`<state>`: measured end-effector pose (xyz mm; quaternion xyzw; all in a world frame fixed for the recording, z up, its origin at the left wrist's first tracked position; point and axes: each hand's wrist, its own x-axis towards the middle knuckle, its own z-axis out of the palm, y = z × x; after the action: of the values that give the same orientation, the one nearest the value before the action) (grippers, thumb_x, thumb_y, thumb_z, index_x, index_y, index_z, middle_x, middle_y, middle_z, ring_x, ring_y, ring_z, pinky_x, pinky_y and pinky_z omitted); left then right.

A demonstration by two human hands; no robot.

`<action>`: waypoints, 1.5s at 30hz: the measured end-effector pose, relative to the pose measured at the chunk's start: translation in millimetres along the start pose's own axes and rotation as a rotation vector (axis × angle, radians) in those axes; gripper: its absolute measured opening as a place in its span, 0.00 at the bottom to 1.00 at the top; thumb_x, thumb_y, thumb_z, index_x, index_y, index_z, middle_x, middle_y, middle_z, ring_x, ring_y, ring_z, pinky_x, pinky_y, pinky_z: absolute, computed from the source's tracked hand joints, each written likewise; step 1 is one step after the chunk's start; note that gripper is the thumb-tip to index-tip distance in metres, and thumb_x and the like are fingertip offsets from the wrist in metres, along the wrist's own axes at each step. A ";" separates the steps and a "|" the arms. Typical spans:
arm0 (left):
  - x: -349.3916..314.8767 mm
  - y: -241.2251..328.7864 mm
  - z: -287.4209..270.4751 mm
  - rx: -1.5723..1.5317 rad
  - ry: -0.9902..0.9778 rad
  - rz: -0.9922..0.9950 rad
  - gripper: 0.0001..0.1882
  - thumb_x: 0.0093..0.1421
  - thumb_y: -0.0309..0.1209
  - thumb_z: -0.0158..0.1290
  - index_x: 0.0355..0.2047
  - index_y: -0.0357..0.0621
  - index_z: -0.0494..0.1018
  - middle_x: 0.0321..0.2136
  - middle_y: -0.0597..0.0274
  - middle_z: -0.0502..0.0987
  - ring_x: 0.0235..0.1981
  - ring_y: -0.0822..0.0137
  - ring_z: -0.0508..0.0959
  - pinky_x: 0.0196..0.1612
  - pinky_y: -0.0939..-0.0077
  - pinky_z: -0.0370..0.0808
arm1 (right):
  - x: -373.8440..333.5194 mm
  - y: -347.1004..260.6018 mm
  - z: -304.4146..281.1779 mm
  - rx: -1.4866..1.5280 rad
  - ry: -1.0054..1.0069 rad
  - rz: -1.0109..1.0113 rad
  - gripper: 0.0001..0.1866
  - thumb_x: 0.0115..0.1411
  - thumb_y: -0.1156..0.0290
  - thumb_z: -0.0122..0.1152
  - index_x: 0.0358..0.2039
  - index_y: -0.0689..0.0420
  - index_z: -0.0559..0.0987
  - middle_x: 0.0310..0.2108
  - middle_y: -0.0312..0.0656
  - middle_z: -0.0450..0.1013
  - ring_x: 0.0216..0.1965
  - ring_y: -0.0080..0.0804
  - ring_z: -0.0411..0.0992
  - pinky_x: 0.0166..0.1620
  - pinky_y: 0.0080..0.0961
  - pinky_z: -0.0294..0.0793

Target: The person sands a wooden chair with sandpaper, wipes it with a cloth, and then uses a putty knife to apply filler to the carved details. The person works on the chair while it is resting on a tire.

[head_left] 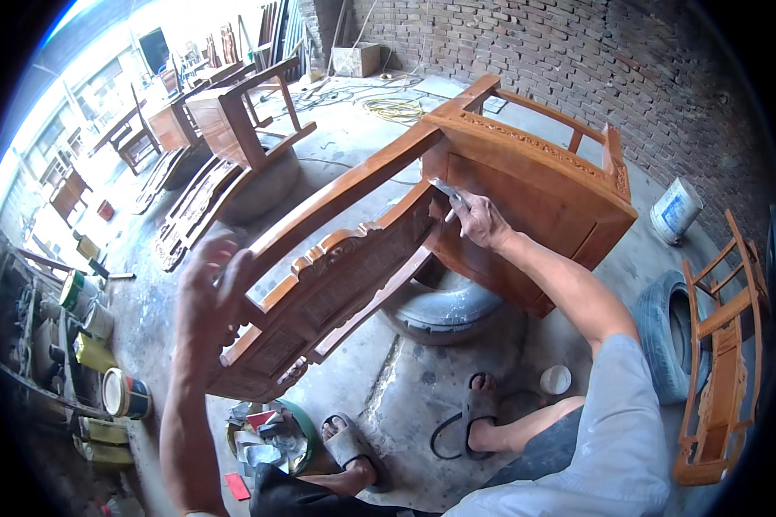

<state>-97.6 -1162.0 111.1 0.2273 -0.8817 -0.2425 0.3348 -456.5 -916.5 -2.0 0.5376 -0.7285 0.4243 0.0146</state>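
A reddish-brown wooden chair [535, 164] lies tipped over, its carved backrest [336, 284] reaching toward me at the lower left. It rests on a grey tire [444, 314]. My right hand [483, 222] is at the inner corner where the backrest meets the seat. Its fingers are closed around something small and pale at the fingertips, too small to make out. My left hand [215, 280] is by the near end of the chair's long back post [345, 194]. Motion blurs its fingers, so its grip is unclear.
Below the backrest stands a round tub [297, 431] of paper scraps. A white bucket [675, 211], another tire [672, 332] and a second wooden chair piece [724, 370] are at the right. More chairs [224, 129] lie far left; a yellow hose [392, 109] coils behind.
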 end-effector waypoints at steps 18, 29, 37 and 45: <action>0.6 -18.1 54.5 -0.098 0.305 -0.247 0.23 0.68 0.42 0.51 0.24 0.35 0.78 0.11 0.69 0.70 0.12 0.80 0.66 0.16 0.80 0.61 | 37.1 77.4 32.4 -0.271 0.105 -0.092 0.16 0.64 0.72 0.50 0.52 0.58 0.74 0.31 0.53 0.77 0.32 0.53 0.77 0.37 0.46 0.77; 0.5 -6.7 42.6 -0.292 0.424 -0.451 0.26 0.71 0.46 0.41 0.34 0.35 0.78 0.19 0.66 0.68 0.20 0.74 0.68 0.27 0.76 0.67 | 31.8 28.0 29.4 -0.213 -0.045 0.180 0.16 0.65 0.69 0.47 0.51 0.62 0.73 0.33 0.53 0.78 0.37 0.54 0.78 0.42 0.45 0.77; -0.3 -13.6 50.0 -0.237 0.469 -0.348 0.28 0.71 0.48 0.41 0.32 0.34 0.77 0.16 0.65 0.67 0.21 0.73 0.67 0.28 0.75 0.65 | 29.3 1.5 -0.6 -0.130 -0.022 0.054 0.14 0.65 0.70 0.46 0.48 0.60 0.74 0.30 0.54 0.78 0.33 0.51 0.79 0.39 0.43 0.78; 0.2 -23.4 52.1 -0.190 0.474 -0.329 0.29 0.71 0.48 0.40 0.31 0.32 0.77 0.17 0.63 0.69 0.23 0.71 0.69 0.30 0.72 0.66 | 7.8 36.4 82.6 -0.443 0.173 -0.364 0.17 0.60 0.70 0.53 0.49 0.58 0.76 0.41 0.56 0.76 0.38 0.53 0.77 0.41 0.40 0.79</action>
<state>-128.6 -1166.0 63.4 0.3852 -0.7038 -0.3150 0.5070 -452.8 -972.6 -73.1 0.6050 -0.6910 0.2897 0.2694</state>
